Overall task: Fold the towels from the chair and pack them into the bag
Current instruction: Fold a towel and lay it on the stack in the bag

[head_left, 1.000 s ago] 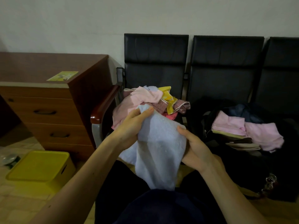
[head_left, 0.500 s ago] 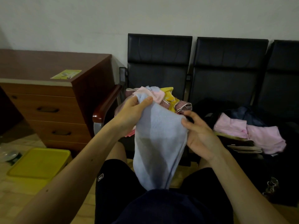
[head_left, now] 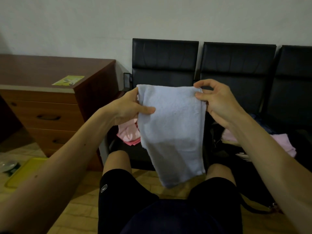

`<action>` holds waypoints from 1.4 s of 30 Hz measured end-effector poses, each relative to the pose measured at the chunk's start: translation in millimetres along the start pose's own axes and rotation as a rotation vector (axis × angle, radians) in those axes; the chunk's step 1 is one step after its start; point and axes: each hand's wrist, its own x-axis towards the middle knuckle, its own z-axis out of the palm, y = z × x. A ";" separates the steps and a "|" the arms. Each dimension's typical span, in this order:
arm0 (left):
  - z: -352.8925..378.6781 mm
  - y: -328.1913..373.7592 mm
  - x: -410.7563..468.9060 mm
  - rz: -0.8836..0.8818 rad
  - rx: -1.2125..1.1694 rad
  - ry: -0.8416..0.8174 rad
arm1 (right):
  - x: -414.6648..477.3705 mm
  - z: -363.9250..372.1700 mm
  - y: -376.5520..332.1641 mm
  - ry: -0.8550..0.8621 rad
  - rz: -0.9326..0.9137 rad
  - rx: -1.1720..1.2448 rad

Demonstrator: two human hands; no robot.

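Left hand (head_left: 128, 107) and right hand (head_left: 217, 102) each pinch a top corner of the light blue towel (head_left: 172, 129), which hangs doubled below the grip. Under the left grip, crumpled pink towels (head_left: 128, 134) wait on the chair (head_left: 164, 65); past the right grip, folded pink towels (head_left: 285, 144) lie on the bag (head_left: 217, 146).

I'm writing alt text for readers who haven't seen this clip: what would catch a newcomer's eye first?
First, the blue towel hanging mid-view, with the left hand gripping its top left corner and the right hand pinching the top right. Behind it, black chairs line the wall, with pink towels heaped on the leftmost seat. A brown desk stands at the left.
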 end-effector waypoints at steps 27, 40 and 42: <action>-29.1 44.8 15.5 -0.073 -0.006 -0.141 | 39.4 8.1 -42.2 -0.120 0.437 -0.016; -16.9 40.9 15.5 0.025 0.766 0.023 | 40.7 1.7 -37.6 -0.325 0.058 -0.834; -15.5 35.9 15.4 0.081 0.763 0.094 | 40.4 -2.0 -38.3 -0.337 -0.010 -0.819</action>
